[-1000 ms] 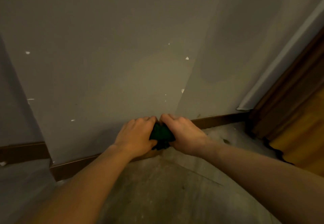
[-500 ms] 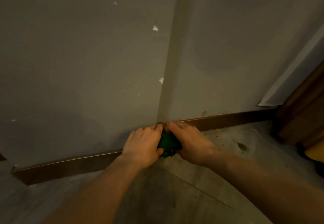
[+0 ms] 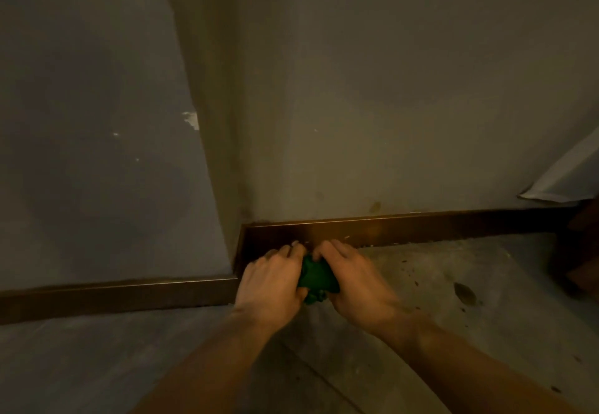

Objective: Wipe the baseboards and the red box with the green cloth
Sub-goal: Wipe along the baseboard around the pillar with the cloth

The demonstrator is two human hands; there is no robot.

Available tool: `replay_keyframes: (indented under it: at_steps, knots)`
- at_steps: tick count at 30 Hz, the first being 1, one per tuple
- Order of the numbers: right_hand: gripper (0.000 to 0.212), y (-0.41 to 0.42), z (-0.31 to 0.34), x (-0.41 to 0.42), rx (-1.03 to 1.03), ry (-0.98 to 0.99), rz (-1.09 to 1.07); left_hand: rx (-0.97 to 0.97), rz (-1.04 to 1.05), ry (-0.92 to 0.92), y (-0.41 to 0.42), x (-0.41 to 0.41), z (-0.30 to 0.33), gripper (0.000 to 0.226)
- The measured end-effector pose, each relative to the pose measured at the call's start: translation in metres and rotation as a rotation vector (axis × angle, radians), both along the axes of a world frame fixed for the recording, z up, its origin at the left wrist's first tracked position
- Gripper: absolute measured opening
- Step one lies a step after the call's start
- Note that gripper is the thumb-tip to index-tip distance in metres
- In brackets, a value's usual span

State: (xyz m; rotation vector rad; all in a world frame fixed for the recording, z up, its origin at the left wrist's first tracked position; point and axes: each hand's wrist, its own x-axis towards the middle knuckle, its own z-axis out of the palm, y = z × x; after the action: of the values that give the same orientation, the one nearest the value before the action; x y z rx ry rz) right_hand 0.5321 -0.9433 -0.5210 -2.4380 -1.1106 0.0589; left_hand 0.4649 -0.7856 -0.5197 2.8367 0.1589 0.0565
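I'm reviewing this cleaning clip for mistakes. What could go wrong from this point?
1. Both hands, left and right, bunch the green cloth into a small wad, so little fabric may reach the dark brown baseboard.
2. Fingertips sit by the baseboard's bottom edge and could scrape.
3. Pale crumbs along that edge may just get pushed onward.

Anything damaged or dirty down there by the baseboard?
Yes. The wall has chipped paint, the biggest chip near the corner edge. The floor right of the hands has dark specks and one larger stain.
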Motion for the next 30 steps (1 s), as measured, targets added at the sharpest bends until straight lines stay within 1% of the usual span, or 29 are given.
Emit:
replay_keyframes:
  at_steps: [6,9,11,14,16,17,19,22,24,26,27,28,30]
  knots:
    - [0.053,-0.011,-0.019,0.008,0.154,0.187,-0.055,-0.107,0.108,0.013,-0.015,0.005,-0.016,0.055]
    - [0.055,-0.015,-0.026,0.006,0.233,0.264,-0.097,-0.176,0.174,-0.011,-0.020,0.007,-0.022,0.052]
    - [0.060,-0.016,-0.029,0.003,0.263,0.305,-0.086,-0.218,0.207,-0.029,-0.022,0.008,-0.026,0.049]
    - [0.077,-0.016,-0.037,-0.002,0.235,0.345,-0.062,-0.284,0.242,-0.051,-0.022,0.011,-0.031,0.044]
    - [0.089,-0.014,-0.040,-0.003,0.209,0.312,-0.049,-0.350,0.262,-0.061,-0.021,0.011,-0.034,0.042]
    - [0.092,-0.012,-0.042,-0.004,0.195,0.277,-0.054,-0.400,0.266,-0.062,-0.021,0.012,-0.036,0.041]
    - [0.091,-0.009,-0.046,-0.003,0.184,0.186,-0.070,-0.493,0.265,-0.071,-0.023,0.011,-0.038,0.041]
    - [0.087,-0.009,-0.052,0.000,0.162,0.089,-0.080,-0.553,0.257,-0.116,-0.021,0.013,-0.046,0.041]
    - [0.083,-0.012,-0.056,0.002,0.152,0.068,-0.059,-0.608,0.222,-0.127,-0.017,0.012,-0.054,0.048]
    - [0.079,-0.016,-0.059,0.006,0.141,0.034,-0.046,-0.642,0.148,-0.096,-0.015,0.007,-0.064,0.064]
    - [0.078,-0.017,-0.059,0.009,0.132,0.009,-0.062,-0.608,0.116,-0.083,-0.014,0.002,-0.072,0.075]
    - [0.079,-0.019,-0.059,0.014,0.122,-0.013,-0.093,-0.523,0.101,-0.075,-0.013,-0.002,-0.082,0.085]
    - [0.081,-0.023,-0.059,0.024,0.082,-0.052,-0.139,-0.284,0.116,-0.053,-0.010,-0.010,-0.100,0.104]
